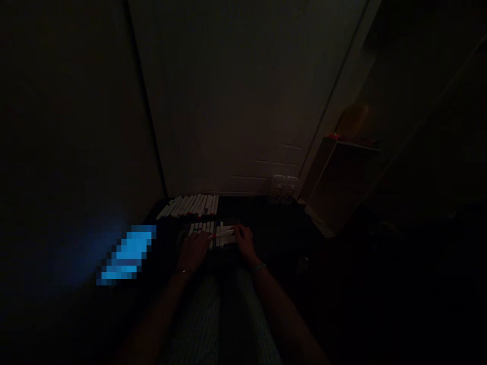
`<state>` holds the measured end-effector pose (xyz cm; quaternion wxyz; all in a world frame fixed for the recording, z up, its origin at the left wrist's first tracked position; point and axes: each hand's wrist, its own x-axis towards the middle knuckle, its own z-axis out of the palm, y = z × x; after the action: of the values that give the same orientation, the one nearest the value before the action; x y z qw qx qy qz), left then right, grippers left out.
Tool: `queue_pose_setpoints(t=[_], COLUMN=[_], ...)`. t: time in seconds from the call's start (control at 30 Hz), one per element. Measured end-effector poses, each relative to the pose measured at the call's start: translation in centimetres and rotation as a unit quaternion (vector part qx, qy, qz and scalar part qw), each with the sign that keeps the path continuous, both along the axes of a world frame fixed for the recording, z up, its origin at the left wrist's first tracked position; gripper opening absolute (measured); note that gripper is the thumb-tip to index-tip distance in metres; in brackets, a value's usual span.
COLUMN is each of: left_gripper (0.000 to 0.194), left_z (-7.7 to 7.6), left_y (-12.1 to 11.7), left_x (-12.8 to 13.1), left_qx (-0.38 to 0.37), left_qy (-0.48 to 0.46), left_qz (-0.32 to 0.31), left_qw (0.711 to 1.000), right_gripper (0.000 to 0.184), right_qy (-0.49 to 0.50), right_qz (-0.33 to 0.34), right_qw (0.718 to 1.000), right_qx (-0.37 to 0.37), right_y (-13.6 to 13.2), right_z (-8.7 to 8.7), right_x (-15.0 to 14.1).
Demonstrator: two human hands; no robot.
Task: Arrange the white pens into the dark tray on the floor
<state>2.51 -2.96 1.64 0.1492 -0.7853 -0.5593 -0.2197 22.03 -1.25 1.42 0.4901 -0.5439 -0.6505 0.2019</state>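
A slim white marker [224, 233] with a pinkish-red end spans the gap between my two hands, lying nearly level. My left hand [196, 248] has its fingers closed at the reddish end, low over a tray. Round the other end, the fingers of my right hand [244, 239] are pinched. Beneath them is a shallow clear tray [239, 221] with several white markers [203, 227] lined up in it. Its right part shows a pale bare bottom, partly covered by my right hand. Dim light hides the finer finger detail.
Behind the tray, a row of loose white markers [194, 204] lies on the dark tabletop [247, 208]. Two clear containers [283, 190] stand at the back right by the wall. A blurred blue glowing screen [129, 253] is at left; a shelf [327, 177] stands at right.
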Motion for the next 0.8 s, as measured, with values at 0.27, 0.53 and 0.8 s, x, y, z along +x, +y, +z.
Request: queue_pose_setpoints(t=[0.27, 0.53, 0.8], left_gripper=[0.035, 0.033, 0.031], left_z=[0.20, 0.22, 0.56], left_y=[-0.21, -0.23, -0.42], left_x=[0.13, 0.05, 0.06], left_qx=[-0.003, -0.015, -0.017], left_qy=[0.015, 0.000, -0.013], left_qz=[0.009, 0.005, -0.006], left_qw=[1.000, 1.000, 1.000], right_gripper=[0.026, 0.028, 0.028], right_qy=[0.001, -0.006, -0.004], right_qz=[-0.006, -0.004, -0.008], right_qw=[1.000, 1.000, 1.000], right_qx=[0.004, 0.005, 0.007], right_y=[-0.28, -0.09, 0.03], right_z=[0.24, 0.08, -0.19], right_x=[0.00, 0.06, 0.11])
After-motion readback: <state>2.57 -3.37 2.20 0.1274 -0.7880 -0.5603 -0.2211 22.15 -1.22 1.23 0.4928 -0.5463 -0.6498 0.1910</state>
